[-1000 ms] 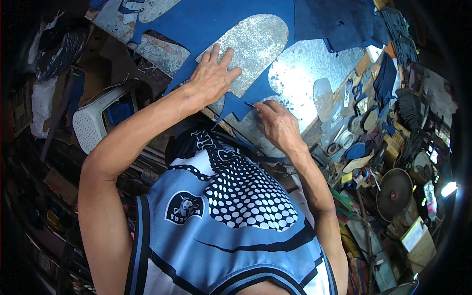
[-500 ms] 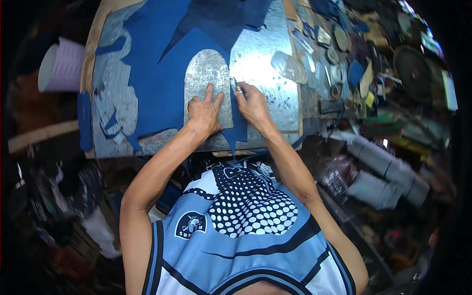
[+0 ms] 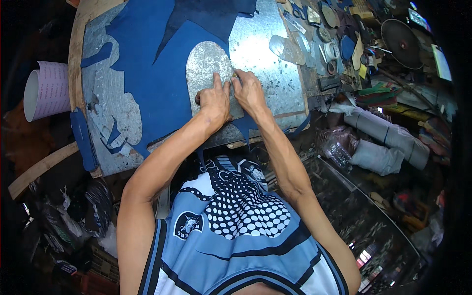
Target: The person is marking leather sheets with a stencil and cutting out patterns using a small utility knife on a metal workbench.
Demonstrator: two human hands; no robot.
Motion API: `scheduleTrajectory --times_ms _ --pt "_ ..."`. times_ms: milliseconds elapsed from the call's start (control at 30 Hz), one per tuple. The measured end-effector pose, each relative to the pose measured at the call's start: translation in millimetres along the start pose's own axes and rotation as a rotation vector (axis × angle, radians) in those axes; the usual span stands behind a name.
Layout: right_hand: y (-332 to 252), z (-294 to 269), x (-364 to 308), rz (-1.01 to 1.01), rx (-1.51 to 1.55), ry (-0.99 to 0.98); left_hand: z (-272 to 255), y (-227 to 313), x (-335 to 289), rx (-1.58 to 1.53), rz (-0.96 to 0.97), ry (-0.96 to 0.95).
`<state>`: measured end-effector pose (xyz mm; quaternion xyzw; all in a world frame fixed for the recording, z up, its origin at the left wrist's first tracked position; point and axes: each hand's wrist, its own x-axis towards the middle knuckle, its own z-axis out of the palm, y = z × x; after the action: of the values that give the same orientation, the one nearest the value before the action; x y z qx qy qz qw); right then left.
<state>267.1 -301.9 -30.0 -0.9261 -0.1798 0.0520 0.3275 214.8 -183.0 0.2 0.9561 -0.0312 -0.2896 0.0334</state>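
A grey metal template (image 3: 204,56), rounded at its far end, lies on a sheet of blue leather-like material (image 3: 152,93). My left hand (image 3: 215,102) presses down on the template, with index and middle fingers stretched out and the others partly bent. Just beside it, at the template's right edge, my right hand (image 3: 250,91) is closed around a small cutting knife (image 3: 235,75). Only a yellowish bit of the knife shows between the fingers, and its blade is hidden. A darker blue piece (image 3: 194,22) overlaps the sheet beyond the template.
Bare metal of the worktop (image 3: 275,73) shows right of the sheet. A clear template (image 3: 286,49) lies there. Scissors (image 3: 298,11) and several small tools crowd the right side. A pale pink roll (image 3: 49,91) stands left of the table. Wrapped rolls (image 3: 386,130) lie at the right.
My right hand has come nearer the left along the template's edge, and the knife is now mostly hidden. The whole view has shifted and turned slightly.
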Motion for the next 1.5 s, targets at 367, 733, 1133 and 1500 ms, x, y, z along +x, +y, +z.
scheduleTrajectory --times_ms 367,733,1133,1500 --pt "-11.3 -28.8 -74.7 0.002 -0.069 -0.058 1.3 0.2 2.3 -0.035 0.005 0.026" --pt "-23.4 -46.6 -148.0 0.201 -0.1 -0.124 3.3 -5.1 3.5 -0.076 0.011 0.044" --pt "6.2 -37.0 -137.6 0.234 -0.174 0.078 17.9 -33.1 12.6 -0.164 0.276 0.231" --pt "124.3 -155.0 -250.8 0.835 -0.373 0.149 48.6 -45.7 -12.0 -0.285 0.164 0.431"
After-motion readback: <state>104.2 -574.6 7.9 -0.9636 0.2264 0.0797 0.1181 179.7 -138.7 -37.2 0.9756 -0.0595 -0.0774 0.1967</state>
